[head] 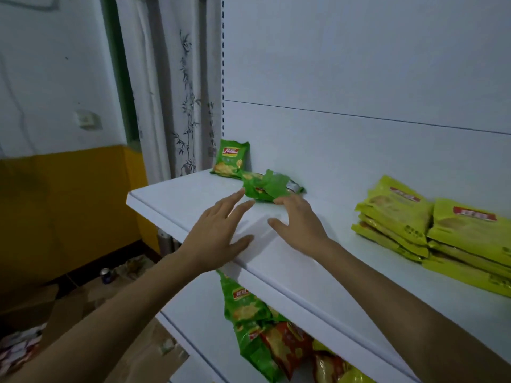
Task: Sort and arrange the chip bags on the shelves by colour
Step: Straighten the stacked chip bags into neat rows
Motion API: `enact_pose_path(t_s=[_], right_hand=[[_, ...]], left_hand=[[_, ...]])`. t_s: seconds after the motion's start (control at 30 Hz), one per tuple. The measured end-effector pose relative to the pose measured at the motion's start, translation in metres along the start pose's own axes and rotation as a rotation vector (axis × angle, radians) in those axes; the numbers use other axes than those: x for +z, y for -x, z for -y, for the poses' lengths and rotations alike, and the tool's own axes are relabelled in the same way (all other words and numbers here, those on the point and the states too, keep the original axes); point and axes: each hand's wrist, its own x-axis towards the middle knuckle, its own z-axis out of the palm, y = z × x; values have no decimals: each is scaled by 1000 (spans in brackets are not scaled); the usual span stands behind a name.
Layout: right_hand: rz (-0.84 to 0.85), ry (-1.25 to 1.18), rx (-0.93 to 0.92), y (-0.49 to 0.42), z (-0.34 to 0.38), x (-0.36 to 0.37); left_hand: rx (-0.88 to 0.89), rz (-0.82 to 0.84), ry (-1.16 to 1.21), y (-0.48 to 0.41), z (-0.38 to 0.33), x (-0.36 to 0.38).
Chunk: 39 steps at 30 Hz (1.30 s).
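On the white upper shelf [290, 261] a green chip bag [231, 159] leans upright against the back panel at the left end. A second green bag [266, 187] lies flat just right of it. My left hand [218, 233] hovers open over the shelf, fingertips just short of the flat bag. My right hand [300, 222] is open too, its fingertips touching that bag's near edge. Two stacks of yellow bags [398, 228] [470, 239] lie at the right. On the lower shelf, green bags [243, 308] and red bags [287, 346] are mixed.
A bamboo-print curtain [177, 92] hangs left of the shelf unit. Below left, the floor holds cardboard boxes [63, 308], a can [106, 275] and scattered packets. The wall at left is white above and yellow [69, 205] below.
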Motion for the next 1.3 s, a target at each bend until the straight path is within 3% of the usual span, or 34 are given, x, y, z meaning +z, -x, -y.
enact_pose_path(t_s=[0.27, 0.5, 0.6, 0.73, 0.87, 0.97, 1.17, 1.3], right_hand=[[13, 182, 48, -81, -17, 25], [215, 330, 149, -143, -13, 60], [58, 376, 97, -146, -18, 73], [-34, 494, 96, -139, -17, 89], [-60, 521, 79, -137, -17, 90], [-105, 498, 95, -133, -17, 90], [-120, 501, 97, -129, -14, 85], [-396, 467, 128, -122, -8, 78]], left_hand=[[24, 37, 134, -88, 84, 48], [146, -31, 220, -178, 166, 79], [153, -141, 229, -207, 190, 92], [-134, -308, 455, -223, 208, 104], [-444, -243, 738, -232, 223, 123], [-534, -135, 1025, -236, 229, 131], [-597, 53, 1156, -237, 233, 126], [-584, -31, 1353, -231, 219, 102]])
